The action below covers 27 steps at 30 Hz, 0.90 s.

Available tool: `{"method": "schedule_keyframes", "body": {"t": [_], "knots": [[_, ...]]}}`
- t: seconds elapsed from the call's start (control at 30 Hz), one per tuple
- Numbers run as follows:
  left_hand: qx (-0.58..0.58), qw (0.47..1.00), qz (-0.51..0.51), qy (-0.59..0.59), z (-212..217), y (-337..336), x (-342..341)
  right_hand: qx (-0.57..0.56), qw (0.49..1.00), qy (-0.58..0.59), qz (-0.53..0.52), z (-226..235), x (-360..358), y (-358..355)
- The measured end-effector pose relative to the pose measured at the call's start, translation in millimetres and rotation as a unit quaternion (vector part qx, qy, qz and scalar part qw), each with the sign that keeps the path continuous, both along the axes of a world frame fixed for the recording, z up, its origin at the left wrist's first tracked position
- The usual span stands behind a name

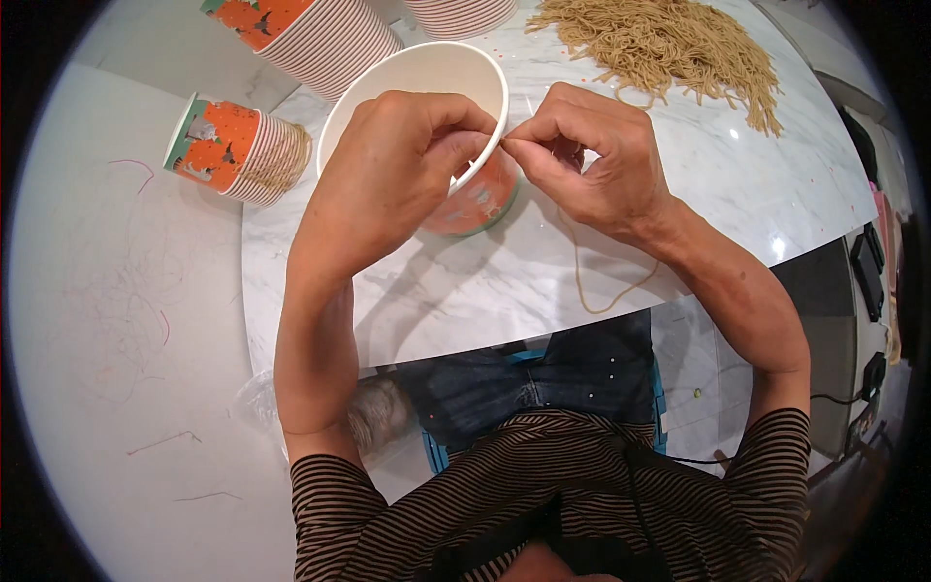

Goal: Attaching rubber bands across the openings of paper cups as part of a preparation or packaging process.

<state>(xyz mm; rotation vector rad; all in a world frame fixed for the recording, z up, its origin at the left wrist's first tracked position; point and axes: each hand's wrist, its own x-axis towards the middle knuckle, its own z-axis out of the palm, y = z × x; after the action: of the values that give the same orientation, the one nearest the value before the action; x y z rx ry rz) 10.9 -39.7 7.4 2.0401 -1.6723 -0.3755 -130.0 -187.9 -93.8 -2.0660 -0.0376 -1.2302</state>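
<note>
Paper cup (427, 82) sits at the near-middle of the marble table (504, 281), tipped so its white mouth faces up and toward the camera, long axis leaning away from the person, orange printed base low on the table side. Left hand (388, 170) is clamped on the cup's near rim, thumb over the edge, fingers curled outside the wall. Right hand (592, 155) is just right of the cup, thumb and forefinger pinched narrow on a thin tan string (606, 291) right at the rim; whether the string passes through the cup wall is hard to tell. The string trails down from that pinch and loops on the table, right of and nearer than the cup. Pile of tan strings (669, 48) lies beyond the cup to the right. Stack of orange cups (238, 150) lies on its side left of the cup; another stack (310, 34) beyond-left.
</note>
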Motion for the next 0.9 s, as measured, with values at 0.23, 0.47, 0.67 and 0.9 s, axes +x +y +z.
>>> {"method": "schedule_keyframes", "body": {"t": [0.23,0.47,0.67,0.9], "knots": [[-0.017,0.999,0.003,-0.043,-1.1,-1.1,-3.2,0.010,1.000,0.013,0.015,1.5,-0.8,-2.2],[-0.057,0.998,0.031,-0.005,-2.8,4.9,0.4,0.224,0.936,0.174,0.209,0.3,-2.3,-13.1],[-0.138,0.972,0.102,0.159,5.5,18.8,8.3,0.333,0.862,0.265,0.276,14.1,-9.0,-14.0],[-0.254,0.918,-0.040,0.302,-8.0,11.4,-9.2,0.313,0.856,0.295,0.288,8.4,-4.5,-10.0]]}}
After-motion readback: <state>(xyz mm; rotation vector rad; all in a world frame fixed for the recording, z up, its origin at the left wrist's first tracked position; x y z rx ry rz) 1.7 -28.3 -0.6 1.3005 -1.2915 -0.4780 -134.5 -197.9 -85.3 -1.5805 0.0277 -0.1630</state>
